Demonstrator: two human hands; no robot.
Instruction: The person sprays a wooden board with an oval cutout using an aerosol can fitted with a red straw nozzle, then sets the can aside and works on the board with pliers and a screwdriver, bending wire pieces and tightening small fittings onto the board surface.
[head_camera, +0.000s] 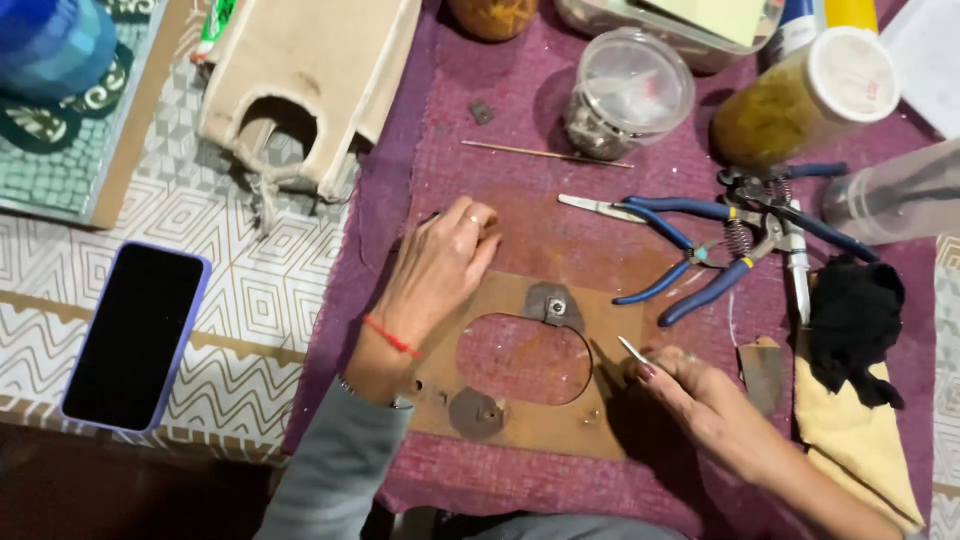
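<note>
My left hand (440, 265) rests with curled fingers on the purple cloth (520, 220), at the top left corner of a flat brown board (610, 420) with an oval hole. What the fingers pinch is hidden. A red thread circles that wrist. My right hand (700, 395) grips thin metal tweezers (633, 350) by the board's right edge, their tip pointing up and left. A small grey metal piece (555, 305) sits on the board above the hole, and a round one (476, 413) lies below it.
Blue-handled pliers (690, 255) and several other tools lie right of centre. A thin wooden stick (545, 153), clear plastic jar (625, 95) and yellow-filled jar (800, 100) sit behind. Black cloth (855, 320) lies on yellow cloth (860, 440) at right. A phone (135, 335) lies left; a small cardboard house (310, 80) stands behind.
</note>
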